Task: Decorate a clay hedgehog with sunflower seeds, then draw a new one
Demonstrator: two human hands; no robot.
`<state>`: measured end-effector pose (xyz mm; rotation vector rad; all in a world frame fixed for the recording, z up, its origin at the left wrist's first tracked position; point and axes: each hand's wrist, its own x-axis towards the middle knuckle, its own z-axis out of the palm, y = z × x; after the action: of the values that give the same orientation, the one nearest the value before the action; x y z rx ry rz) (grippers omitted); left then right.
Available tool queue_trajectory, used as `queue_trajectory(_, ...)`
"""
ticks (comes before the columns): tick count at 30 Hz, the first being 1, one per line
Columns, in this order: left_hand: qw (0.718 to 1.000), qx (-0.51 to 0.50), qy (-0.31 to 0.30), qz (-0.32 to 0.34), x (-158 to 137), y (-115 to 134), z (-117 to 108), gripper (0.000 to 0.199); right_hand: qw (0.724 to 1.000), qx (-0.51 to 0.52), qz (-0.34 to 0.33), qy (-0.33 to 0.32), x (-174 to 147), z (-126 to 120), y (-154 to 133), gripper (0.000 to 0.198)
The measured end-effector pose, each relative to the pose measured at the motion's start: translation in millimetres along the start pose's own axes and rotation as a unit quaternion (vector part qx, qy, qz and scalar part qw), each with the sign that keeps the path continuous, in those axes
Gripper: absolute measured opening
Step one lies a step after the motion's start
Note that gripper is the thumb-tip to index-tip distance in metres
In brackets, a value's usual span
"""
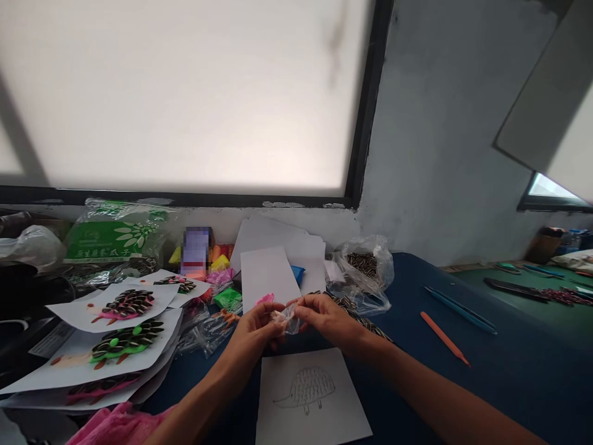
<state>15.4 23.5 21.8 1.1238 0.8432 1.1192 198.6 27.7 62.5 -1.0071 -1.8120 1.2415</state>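
Note:
My left hand (259, 324) and my right hand (324, 316) meet above the blue table, fingertips pinched on a small crumpled clear plastic wrapper (291, 320). Something pale seems to be inside it, but the fingers partly hide it. Just below lies a white sheet (315, 395) with a pencil drawing of a spiny, hedgehog-like animal. Behind my left fingers shows a bright pink lump (265, 299), perhaps clay. Loose striped sunflower seeds (345, 303) lie beyond my right hand.
Finished seed-and-clay pictures (125, 337) are stacked at left. Behind them stand a green seed bag (109, 241) and colourful clay packets (227, 298). An open bag of seeds (364, 264) sits at back right. An orange tool (445, 339) and a blue pen-like tool (461, 310) lie right.

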Motion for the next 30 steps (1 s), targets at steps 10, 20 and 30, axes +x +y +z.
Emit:
queue_trajectory(10, 0.995, -0.003, 0.1, 0.019, 0, 7, 1, 0.053, 0.991, 0.126, 0.05, 0.012, -2, -5, -6, 0.031)
queue_trajectory(20, 0.99, 0.03, 0.13, 0.036, -7, 16, 5, 0.059, 0.984, 0.17, 0.059, 0.01, 0, -7, -1, 0.033)
queue_trajectory(30, 0.972, 0.169, 0.143, 0.074, -4, 11, 2, 0.056, 0.989, 0.126, 0.066, 0.044, -2, -3, -10, 0.027)
